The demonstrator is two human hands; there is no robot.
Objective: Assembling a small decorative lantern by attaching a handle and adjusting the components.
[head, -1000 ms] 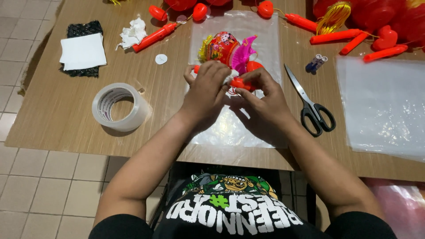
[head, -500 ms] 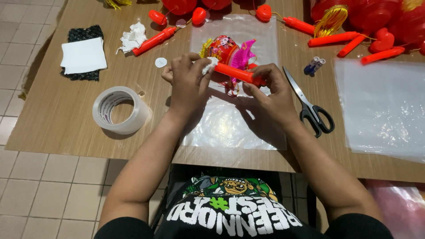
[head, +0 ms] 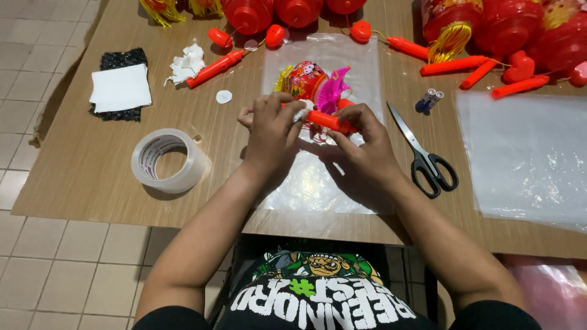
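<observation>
Orange plastic stick [head: 327, 120] lay pinched between both hands above the clear bag [head: 318, 183], left hand [head: 272, 131] gripping its left end, right hand [head: 361, 143] its right. It looked light, stiff, slightly slippery; best held at the ends.

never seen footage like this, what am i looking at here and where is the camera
The camera sits on a person's head and looks down at their own two bare hands over a wooden table; no machine is involved. The left hand and the right hand together hold an orange plastic stick just above a clear plastic bag. Right behind the hands is a small red lantern toy with a pink frill. On the table there are also a roll of clear tape, black-handled scissors, two small batteries, a white card on a black pad, and a crumpled tissue. More red lanterns and orange sticks lie along the far edge.
</observation>
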